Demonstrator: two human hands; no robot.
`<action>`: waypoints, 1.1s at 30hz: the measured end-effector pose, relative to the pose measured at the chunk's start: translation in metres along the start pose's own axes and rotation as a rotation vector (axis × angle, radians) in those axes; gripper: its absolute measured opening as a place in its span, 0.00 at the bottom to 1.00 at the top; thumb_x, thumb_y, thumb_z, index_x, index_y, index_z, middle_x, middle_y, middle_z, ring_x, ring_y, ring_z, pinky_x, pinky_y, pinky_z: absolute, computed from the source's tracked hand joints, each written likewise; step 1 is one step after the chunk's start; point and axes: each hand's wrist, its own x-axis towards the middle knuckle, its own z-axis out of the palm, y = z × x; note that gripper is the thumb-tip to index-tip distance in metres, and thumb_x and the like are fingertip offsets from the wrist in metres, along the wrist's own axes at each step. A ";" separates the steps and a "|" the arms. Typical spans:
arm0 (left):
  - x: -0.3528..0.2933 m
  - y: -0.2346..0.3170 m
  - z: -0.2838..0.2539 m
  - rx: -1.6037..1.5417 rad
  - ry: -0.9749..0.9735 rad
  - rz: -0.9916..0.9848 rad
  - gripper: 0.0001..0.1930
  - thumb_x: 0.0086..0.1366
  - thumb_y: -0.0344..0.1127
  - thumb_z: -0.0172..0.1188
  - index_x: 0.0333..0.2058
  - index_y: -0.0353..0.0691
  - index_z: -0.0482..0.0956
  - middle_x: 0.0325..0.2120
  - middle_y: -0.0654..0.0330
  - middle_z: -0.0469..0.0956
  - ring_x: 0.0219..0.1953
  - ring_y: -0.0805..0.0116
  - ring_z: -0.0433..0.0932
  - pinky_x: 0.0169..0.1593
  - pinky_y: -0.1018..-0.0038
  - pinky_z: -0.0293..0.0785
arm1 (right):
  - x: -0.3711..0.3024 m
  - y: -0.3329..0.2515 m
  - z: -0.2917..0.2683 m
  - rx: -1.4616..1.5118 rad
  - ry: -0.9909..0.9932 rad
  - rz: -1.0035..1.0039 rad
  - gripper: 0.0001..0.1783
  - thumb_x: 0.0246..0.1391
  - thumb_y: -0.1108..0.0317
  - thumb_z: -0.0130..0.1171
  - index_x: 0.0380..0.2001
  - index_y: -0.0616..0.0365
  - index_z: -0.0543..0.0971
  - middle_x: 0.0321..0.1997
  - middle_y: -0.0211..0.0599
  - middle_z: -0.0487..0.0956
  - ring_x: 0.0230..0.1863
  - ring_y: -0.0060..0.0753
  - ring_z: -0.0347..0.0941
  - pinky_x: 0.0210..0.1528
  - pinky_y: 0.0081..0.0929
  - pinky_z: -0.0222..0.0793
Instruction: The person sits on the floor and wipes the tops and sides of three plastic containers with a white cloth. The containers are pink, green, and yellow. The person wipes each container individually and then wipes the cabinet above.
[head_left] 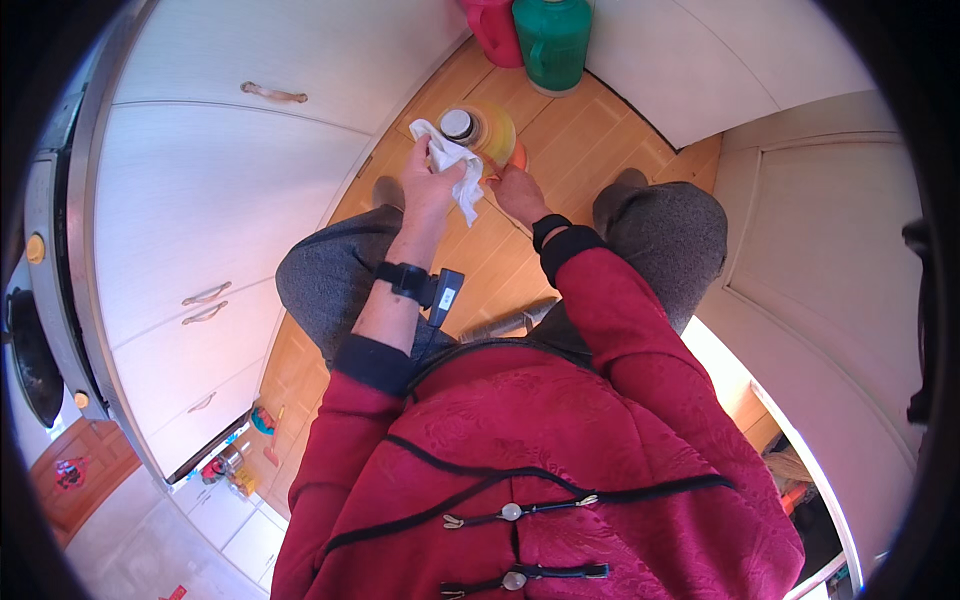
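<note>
A rounded yellowish jug (497,128) with a pale, dark-rimmed cap (457,124) stands on the wooden floor between my feet. My left hand (430,188) holds a crumpled white cloth (462,168) against the jug's near left side, just below the cap. On the jug's near right side, my right hand (518,194) curls its fingers at an orange part (518,155) low on the body. Its fingertips are partly hidden, and whether that part is a handle or a label I cannot tell.
A green flask-like container (553,45) and a red jug (494,30) stand beyond, by the cabinets. White cabinets (230,180) with handles rise on the left. A pale panelled door (820,220) is on the right. My knees flank the work.
</note>
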 end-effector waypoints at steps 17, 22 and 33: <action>0.031 -0.016 0.007 -0.093 0.165 -0.025 0.32 0.45 0.18 0.65 0.51 0.32 0.66 0.43 0.53 0.74 0.43 0.64 0.76 0.45 0.71 0.75 | -0.004 -0.007 -0.005 -0.073 -0.045 -0.038 0.18 0.53 0.56 0.55 0.38 0.60 0.78 0.39 0.54 0.79 0.44 0.55 0.75 0.44 0.46 0.71; 0.033 -0.013 -0.003 -0.073 0.068 -0.037 0.28 0.49 0.17 0.62 0.51 0.33 0.67 0.41 0.55 0.75 0.41 0.66 0.78 0.43 0.72 0.76 | -0.003 -0.004 -0.006 -0.105 -0.080 -0.041 0.19 0.54 0.55 0.54 0.39 0.60 0.78 0.40 0.53 0.79 0.45 0.54 0.75 0.44 0.46 0.70; 0.051 -0.013 -0.025 -0.030 -0.047 -0.046 0.24 0.53 0.19 0.60 0.51 0.32 0.70 0.38 0.57 0.77 0.37 0.68 0.78 0.40 0.74 0.77 | -0.012 -0.025 -0.026 -0.114 -0.164 0.113 0.19 0.55 0.55 0.53 0.42 0.59 0.77 0.42 0.51 0.79 0.46 0.52 0.75 0.46 0.45 0.70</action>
